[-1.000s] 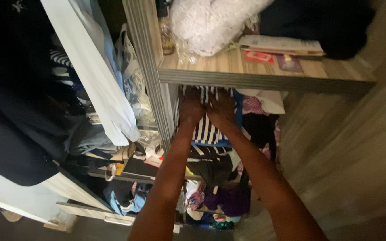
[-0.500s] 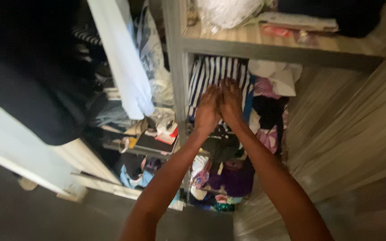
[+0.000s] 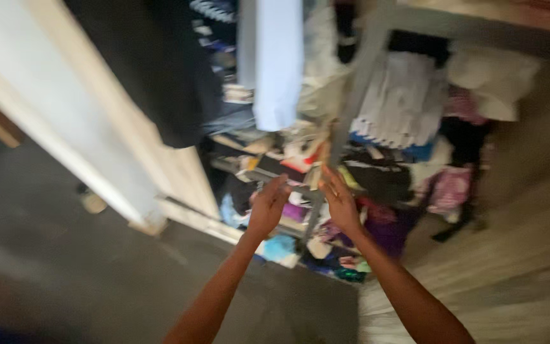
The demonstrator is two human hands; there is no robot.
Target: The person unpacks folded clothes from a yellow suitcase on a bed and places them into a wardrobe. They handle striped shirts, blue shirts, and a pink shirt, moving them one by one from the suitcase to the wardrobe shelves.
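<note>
Wardrobe interior, blurred: left hand (image 3: 267,207) and right hand (image 3: 340,205), both empty with fingers loosely spread, flank the upright divider (image 3: 351,105), while the striped cloth (image 3: 394,102) hangs above and slightly right, nearer the right hand, long axis vertical.

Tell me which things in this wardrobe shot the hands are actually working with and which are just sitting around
In hand:
left hand, empty, open, in front of the lower shelves
right hand, empty, open, beside the wardrobe divider
striped folded garment, on the stack above the hands

Lying about:
light blue hanging garment
dark hanging garment
pink cloth
purple cloth
white cloth
</note>
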